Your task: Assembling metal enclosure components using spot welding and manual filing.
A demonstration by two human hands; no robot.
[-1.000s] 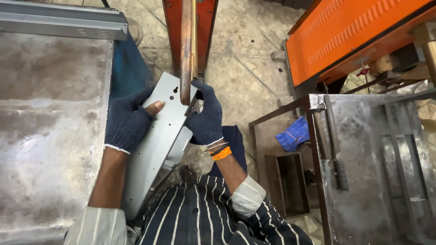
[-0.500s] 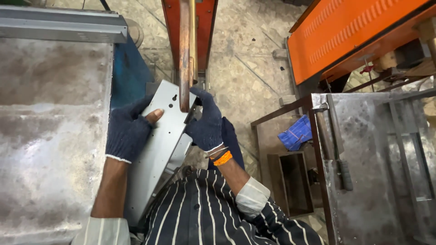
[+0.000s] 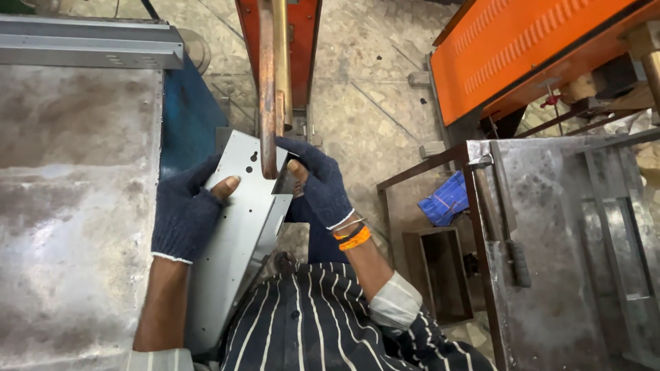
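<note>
Little has shifted since a moment ago: both gloved hands keep the grey sheet-metal panel (image 3: 240, 227) pressed up under the rusty vertical bar (image 3: 267, 89). Left hand (image 3: 187, 209) clasps its left edge, thumb on top; right hand (image 3: 320, 182) grips the upper right corner, fingers curled around it.

we hold a panel (image 3: 237, 240) between our grips, left grip (image 3: 185, 216) on its left face, right grip (image 3: 320, 182) at its right edge. a rod (image 3: 267, 89) hangs over its top. worktop (image 3: 69, 206) lies left, a rack (image 3: 564, 240) right.
</note>
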